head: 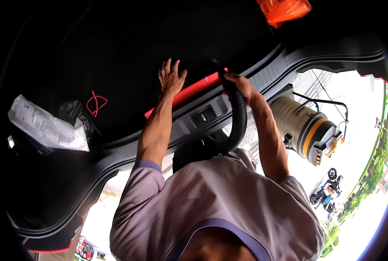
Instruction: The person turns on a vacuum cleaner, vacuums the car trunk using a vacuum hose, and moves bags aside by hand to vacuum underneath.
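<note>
My right hand (241, 87) grips the end of a black corrugated vacuum hose (238, 120) just above the sill of a car's cargo area. The hose's tip is lost against the dark floor. My left hand (172, 77) is spread over the black cargo floor (128, 65), holding nothing; whether its palm touches the floor I cannot tell. Beneath my left forearm and toward my right hand runs a long red strip (194, 89) along the inner side of the sill. A latch striker (203, 116) sits in the middle of the grey sill trim (184, 125).
Left in the cargo area lie a white plastic package (47, 125) bearing writing, a black plastic bag (73, 112) and a looped red cord (96, 103). An orange plastic bag (285, 11) is at the far right. Outside stands a drum vacuum cleaner (303, 125); a motorcycle (327, 191) is beyond.
</note>
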{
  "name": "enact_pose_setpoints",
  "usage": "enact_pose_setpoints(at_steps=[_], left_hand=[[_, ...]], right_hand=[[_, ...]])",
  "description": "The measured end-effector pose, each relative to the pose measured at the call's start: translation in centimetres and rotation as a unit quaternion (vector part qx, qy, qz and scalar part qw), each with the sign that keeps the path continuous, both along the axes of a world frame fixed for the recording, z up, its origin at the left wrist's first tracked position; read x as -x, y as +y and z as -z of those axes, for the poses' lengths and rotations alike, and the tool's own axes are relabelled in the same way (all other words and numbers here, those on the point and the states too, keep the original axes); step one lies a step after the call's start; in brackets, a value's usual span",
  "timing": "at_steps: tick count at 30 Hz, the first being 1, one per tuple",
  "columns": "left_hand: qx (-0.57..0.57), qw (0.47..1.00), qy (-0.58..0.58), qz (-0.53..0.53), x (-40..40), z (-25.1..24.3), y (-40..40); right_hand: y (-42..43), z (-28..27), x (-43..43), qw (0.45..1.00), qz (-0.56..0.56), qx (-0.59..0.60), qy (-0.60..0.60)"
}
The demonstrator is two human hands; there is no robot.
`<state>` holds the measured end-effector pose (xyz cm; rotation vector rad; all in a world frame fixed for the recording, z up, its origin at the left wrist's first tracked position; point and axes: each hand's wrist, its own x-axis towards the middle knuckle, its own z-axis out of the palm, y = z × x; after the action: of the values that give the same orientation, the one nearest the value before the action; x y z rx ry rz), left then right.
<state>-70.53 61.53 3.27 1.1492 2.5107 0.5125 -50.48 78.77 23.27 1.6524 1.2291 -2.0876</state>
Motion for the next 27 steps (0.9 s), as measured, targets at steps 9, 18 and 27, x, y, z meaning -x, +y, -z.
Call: enact_pose_setpoints(at_steps=[9, 18, 27], left_hand=[[0.160, 0.983, -0.082, -0.040, -3.3, -5.5, -11.0], [0.172, 0.981, -0.087, 0.005, -4.4, -5.9, -7.5], [0.064, 0.995, -0.006, -0.070, -5.4, -5.1, -12.8]], right_hand=[[0.5, 4.4, 1.4, 0.972, -0.132, -0.170, -0.091], [-6.3, -1.5, 7.4, 0.923, -0.377, -0.019, -0.075], [-4.1, 0.4, 7.7, 0.853, -0.493, -0.147, -0.095]])
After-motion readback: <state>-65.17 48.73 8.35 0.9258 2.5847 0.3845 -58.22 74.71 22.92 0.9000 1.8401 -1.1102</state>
